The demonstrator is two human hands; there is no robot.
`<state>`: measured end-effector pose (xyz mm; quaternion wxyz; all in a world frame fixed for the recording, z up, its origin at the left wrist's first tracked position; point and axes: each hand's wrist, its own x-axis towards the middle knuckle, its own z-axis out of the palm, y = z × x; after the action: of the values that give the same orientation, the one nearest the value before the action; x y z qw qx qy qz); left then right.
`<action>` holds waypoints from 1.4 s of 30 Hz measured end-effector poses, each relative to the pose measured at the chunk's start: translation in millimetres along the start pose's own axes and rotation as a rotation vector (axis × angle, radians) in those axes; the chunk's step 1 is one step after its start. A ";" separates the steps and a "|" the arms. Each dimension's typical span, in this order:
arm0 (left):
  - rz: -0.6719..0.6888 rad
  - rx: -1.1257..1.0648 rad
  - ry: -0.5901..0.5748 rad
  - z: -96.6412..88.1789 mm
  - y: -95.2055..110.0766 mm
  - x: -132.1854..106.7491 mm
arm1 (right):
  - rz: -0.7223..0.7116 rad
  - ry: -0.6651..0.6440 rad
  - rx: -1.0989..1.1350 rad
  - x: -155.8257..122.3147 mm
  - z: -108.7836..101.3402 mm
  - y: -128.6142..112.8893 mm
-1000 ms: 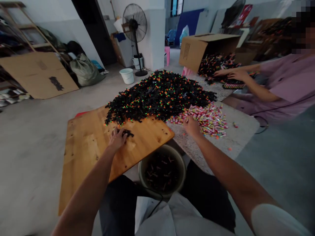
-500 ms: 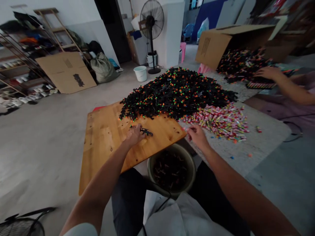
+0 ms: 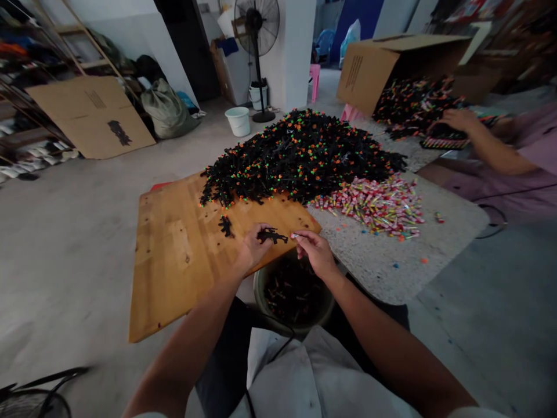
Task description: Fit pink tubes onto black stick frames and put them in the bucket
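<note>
Head view: little done and much left, by the look of it.
The left hand pinches a small black plastic toy piece above the round dark bucket. The right hand grips a tiny pale part just beside it. The bucket holds a thin layer of similar pieces, while the big heap of black neon-tipped pieces across the wooden board and speckled stone worktop looks far larger.
</note>
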<state>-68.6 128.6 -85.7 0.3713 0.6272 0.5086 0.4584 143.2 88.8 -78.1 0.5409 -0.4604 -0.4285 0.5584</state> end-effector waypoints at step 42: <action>-0.100 -0.007 0.046 6.6 26.8 -17.4 | -0.121 -0.033 -0.250 -25.9 -8.7 -10.6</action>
<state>-55.4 106.0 -66.1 0.3838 0.5890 0.5461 0.4555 153.7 63.2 -68.2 0.5050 -0.4884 -0.5303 0.4746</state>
